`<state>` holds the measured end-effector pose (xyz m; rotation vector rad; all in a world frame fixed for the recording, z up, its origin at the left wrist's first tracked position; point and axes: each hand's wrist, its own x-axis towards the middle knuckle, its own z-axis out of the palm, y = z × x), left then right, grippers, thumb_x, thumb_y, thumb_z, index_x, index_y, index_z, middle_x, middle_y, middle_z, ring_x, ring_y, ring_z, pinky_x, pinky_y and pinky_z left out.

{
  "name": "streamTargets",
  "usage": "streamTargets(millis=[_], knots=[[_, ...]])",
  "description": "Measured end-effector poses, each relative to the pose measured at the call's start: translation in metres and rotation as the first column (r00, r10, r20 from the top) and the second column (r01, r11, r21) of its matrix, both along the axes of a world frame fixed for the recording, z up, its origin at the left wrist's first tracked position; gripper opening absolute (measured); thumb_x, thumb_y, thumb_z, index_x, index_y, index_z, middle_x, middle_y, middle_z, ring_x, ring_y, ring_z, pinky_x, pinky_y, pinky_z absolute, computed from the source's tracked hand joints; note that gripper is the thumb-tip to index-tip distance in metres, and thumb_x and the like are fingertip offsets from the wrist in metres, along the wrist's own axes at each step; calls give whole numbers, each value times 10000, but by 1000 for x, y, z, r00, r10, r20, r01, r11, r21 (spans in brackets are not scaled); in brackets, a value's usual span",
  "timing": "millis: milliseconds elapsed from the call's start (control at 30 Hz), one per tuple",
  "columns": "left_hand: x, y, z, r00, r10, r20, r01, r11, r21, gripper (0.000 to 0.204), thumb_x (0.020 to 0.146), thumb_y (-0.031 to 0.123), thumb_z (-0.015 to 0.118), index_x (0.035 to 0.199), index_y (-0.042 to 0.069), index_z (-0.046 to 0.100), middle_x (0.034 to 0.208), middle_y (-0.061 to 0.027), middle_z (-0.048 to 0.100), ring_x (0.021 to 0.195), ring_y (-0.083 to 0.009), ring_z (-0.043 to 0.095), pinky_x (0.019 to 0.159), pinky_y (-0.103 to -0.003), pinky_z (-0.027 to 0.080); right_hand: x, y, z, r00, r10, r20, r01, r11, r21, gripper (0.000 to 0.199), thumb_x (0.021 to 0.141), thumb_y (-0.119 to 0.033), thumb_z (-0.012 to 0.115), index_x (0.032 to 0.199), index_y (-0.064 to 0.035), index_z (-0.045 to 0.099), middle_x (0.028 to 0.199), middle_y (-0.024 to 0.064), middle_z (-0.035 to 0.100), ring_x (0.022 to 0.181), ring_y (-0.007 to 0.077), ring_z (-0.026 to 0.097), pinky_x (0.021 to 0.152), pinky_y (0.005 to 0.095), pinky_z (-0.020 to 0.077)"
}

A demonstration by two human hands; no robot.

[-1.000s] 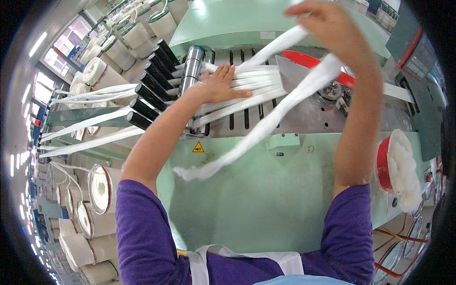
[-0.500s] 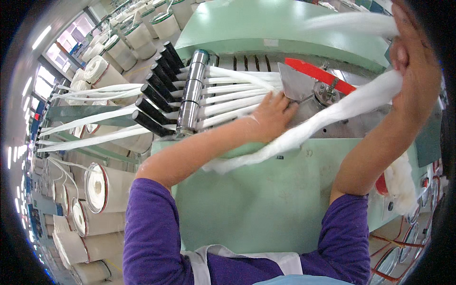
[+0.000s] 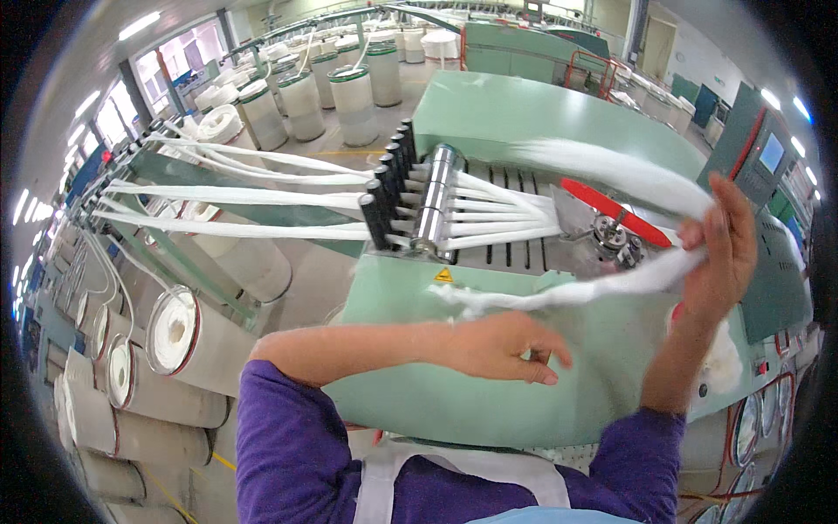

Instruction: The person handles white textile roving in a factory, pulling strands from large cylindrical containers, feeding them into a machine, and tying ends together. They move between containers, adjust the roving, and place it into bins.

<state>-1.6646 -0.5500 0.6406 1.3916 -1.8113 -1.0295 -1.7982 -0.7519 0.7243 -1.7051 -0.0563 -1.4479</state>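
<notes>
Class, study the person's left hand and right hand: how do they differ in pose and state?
The right hand holds a white fibre strand; the left hand looks empty. The right hand is raised upright, while the left hand is turned sideways, lower in the picture. Both are bare.

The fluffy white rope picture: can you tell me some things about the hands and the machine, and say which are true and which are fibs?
1. The right hand holds a fluffy white strand. True.
2. The bar on the machine is blue. False: it is red.
3. The black posts stand left of the shiny roller in the picture. True.
4. The left hand is gripping that roller. False: it is away from the roller, over the green panel, with no strand in it.
5. The person's sleeves are purple. True.
</notes>
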Motion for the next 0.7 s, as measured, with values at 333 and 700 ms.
streamTargets(millis=[333, 700], knots=[[26, 50, -44, 879, 365, 306, -215, 877, -430, 395, 883, 266, 628, 1198, 45, 538, 1194, -143, 539, 1135, -309, 488, 968, -410, 392, -192, 18, -33, 258, -427, -867, -238, 841, -486, 536, 698, -201, 755, 1187, -49, 598, 1058, 123, 660, 937, 254, 633, 829, 351, 498], [-82, -35, -64, 726, 468, 504, -366, 883, -293, 727, 841, 410, 643, 1421, 85, 347, 1505, -251, 132, 1378, -453, 157, 1102, -509, 202, -415, -136, -63, 308, -594, -743, 570, 740, -356, 325, 879, -207, 640, 1162, -50, 611, 897, 53, 642, 780, 116, 570, 723, 264, 462]])
